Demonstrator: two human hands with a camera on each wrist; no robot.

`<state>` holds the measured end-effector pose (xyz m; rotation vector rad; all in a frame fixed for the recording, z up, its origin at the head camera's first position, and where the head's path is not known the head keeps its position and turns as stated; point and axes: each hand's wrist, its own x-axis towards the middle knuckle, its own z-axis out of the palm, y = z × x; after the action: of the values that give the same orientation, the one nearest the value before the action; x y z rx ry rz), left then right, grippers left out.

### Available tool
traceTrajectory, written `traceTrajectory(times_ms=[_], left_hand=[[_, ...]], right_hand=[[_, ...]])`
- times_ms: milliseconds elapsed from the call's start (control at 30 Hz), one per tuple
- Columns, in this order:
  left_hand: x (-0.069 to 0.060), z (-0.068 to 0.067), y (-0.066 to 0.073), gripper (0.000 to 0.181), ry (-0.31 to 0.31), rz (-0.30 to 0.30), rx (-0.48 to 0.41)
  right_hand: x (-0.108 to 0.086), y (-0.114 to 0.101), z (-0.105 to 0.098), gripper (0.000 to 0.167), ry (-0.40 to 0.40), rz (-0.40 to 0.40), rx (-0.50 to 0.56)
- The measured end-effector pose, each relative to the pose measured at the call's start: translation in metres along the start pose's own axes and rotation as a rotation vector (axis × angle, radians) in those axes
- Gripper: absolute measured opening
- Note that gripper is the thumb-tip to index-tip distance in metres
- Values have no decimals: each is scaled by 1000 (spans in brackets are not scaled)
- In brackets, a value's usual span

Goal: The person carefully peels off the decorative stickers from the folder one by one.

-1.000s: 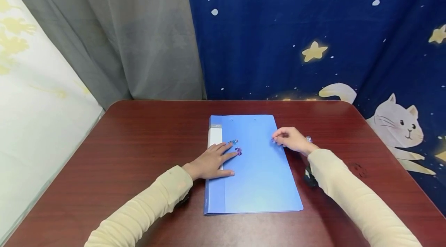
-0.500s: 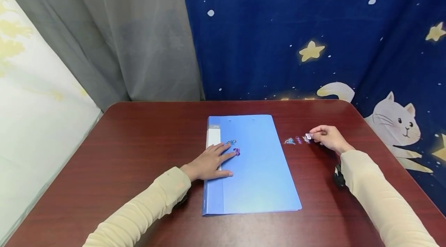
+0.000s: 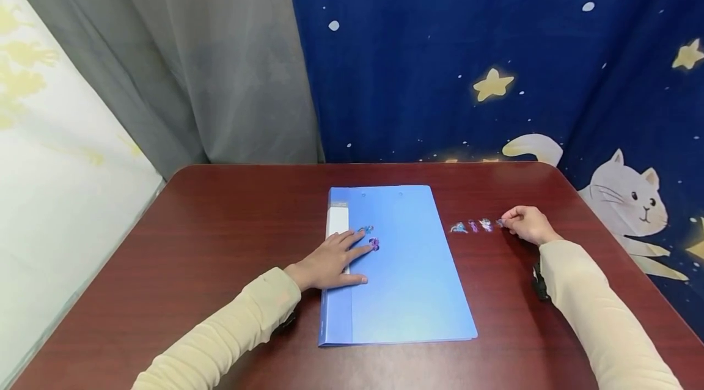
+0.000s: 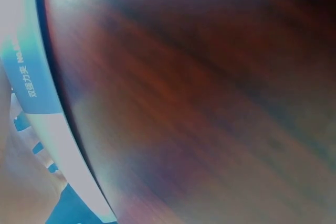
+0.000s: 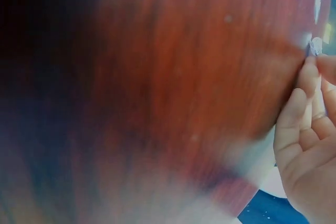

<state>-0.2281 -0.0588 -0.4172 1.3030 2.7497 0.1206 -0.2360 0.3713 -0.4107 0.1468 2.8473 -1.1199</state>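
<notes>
A: Where does the person's left hand lie?

B: On the left part of the blue folder, across the white label; its fingers are straight and spread, released, grasping nothing; two fingertips reach a blue decoration and a purple decoration on the cover; whether they touch these or stop just beside them, one cannot tell.

A: And the right hand?

B: It is well apart from the folder, over the right part of the dark red table; thumb and forefinger pinch a small shiny piece; the right wrist view shows it at the fingertips too, though too small to make out its shape; whether it touches the tabletop, one cannot tell.

A: What stands near that piece?

B: Three more small shapes in a row on the table, between the folder and the right hand; nearest the folder is a blue shape, then a slim purple shape, then a whitish shape; the pinched piece is at the row's right end.

A: And behind?

B: A grey curtain; beside it, a starry blue curtain.
</notes>
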Motion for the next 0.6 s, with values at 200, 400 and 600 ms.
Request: traceTrajectory(times_ms=[200,400,600], left_hand=[[1,0,-1,67,7,8,2],[1,0,-1,67,5,13,-4],[1,0,-1,67,2,15,-18]], right_hand=[[2,-1,2,15,53,-90,-151],[5,-3,4,13,51,-90,-221],[6,-2,5,13,54,-84,-226]])
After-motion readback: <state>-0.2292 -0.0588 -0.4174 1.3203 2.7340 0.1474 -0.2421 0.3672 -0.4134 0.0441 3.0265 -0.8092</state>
